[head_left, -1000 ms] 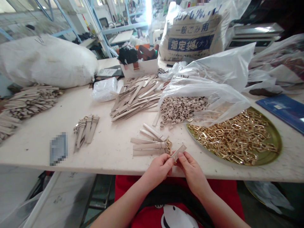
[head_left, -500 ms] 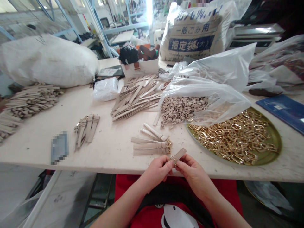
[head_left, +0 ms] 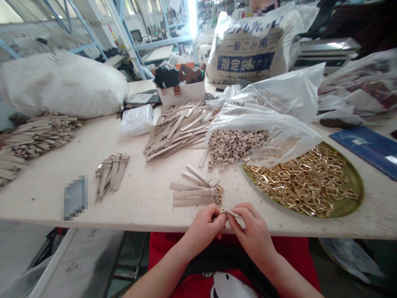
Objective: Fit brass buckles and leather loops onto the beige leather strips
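Close to the table's front edge, my left hand [head_left: 205, 222] pinches the end of a beige strap where a gold buckle [head_left: 222, 210] shows above the fingers. My right hand [head_left: 253, 227] has its thumb and fingers closed on the same strap [head_left: 233, 214], which now appears nearly edge-on. Fingers cover part of both pieces. Just beyond my hands lie several straps with gold buckles [head_left: 195, 195], side by side with their buckles to the right. Behind the right hand is a round tray [head_left: 356, 198] heaped with gold buckles [head_left: 297, 182].
Small beige loops [head_left: 228, 147] spill from a clear plastic bag [head_left: 269, 124]. Loose straps [head_left: 176, 130] are piled mid-table, with a bundle of buckled straps [head_left: 113, 171] to their left. A blue folder [head_left: 366, 147] lies right; a white sack [head_left: 65, 85] sits back left.
The strap has turned in my hands from showing its flat face to lying nearly edge-on. My right fingers have shifted over it, covering more of its length.
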